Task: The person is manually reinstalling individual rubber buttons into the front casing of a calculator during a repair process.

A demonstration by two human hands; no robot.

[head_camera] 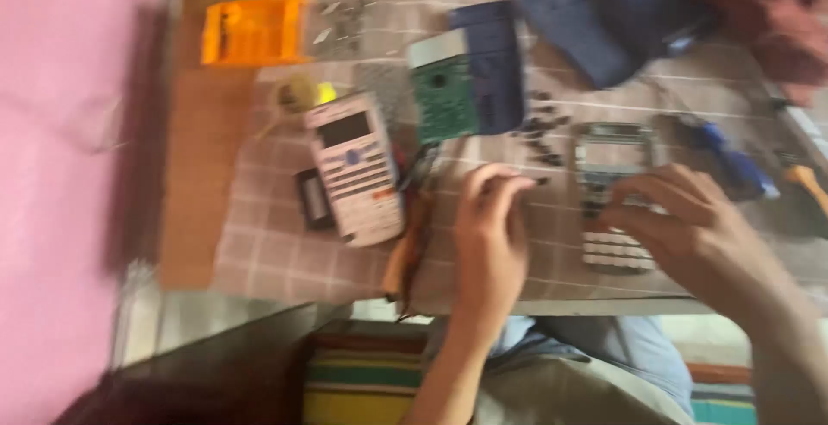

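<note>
The picture is blurred by motion. My right hand [681,218] rests, fingers curled, on the grey front panel of an opened calculator [614,196] lying on a checked cloth [276,244]. My left hand [490,235] hovers just left of it with fingertips pinched together; whether it holds a small part I cannot tell. Several small dark keys [539,132] lie scattered above the panel. A green circuit board [444,97] sits beside a dark blue back cover [498,71]. A whole pink-white calculator [355,166] lies to the left.
An orange plastic box [254,32] stands at the back left. A blue-handled screwdriver [733,162] lies right of the panel, an orange-handled tool [405,252] near the front edge. Dark blue cloth [604,19] and reddish cloth [768,11] fill the back right. A pink surface [60,175] borders the left.
</note>
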